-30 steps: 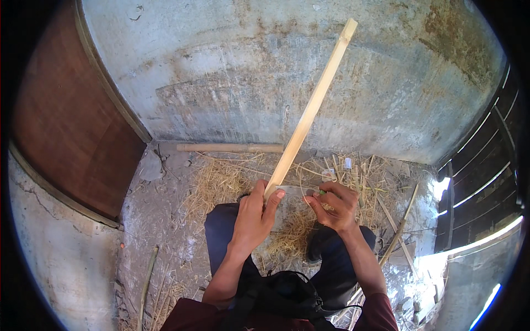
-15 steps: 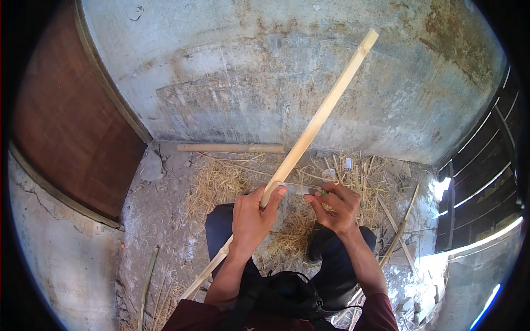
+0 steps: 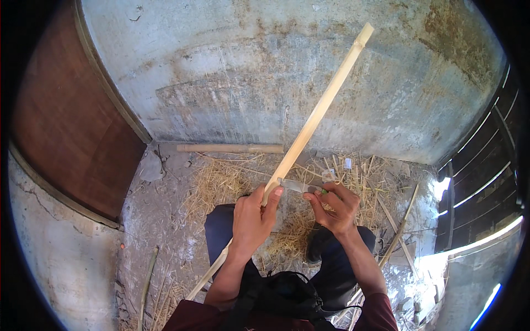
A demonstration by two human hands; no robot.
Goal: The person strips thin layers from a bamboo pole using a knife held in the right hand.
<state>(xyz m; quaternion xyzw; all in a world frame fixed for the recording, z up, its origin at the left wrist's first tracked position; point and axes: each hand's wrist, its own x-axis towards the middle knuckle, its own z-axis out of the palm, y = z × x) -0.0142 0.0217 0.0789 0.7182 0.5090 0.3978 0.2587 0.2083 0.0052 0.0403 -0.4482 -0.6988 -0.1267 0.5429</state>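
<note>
A long pale bamboo strip (image 3: pixel 321 106) slants from beneath my left forearm up toward the far wall, with a node near its upper end. My left hand (image 3: pixel 253 216) is closed around its lower part, thumb lying along it. In my right hand (image 3: pixel 338 208) is a knife (image 3: pixel 293 186) with a green handle, mostly covered by my fingers. The blade points left, and its tip end meets the strip right beside my left thumb.
Straw-like shavings (image 3: pixel 218 185) are heaped on the floor between and beyond my legs. A bamboo pole (image 3: pixel 231 148) lies along the wall base. Thin sticks (image 3: pixel 399 230) lie at right, another stick (image 3: pixel 148 284) at left. A brown door panel (image 3: pixel 77 110) stands left.
The strip's upper end has swung slightly left and up. The knife blade shows more of its flat side. Both hands stay almost in place.
</note>
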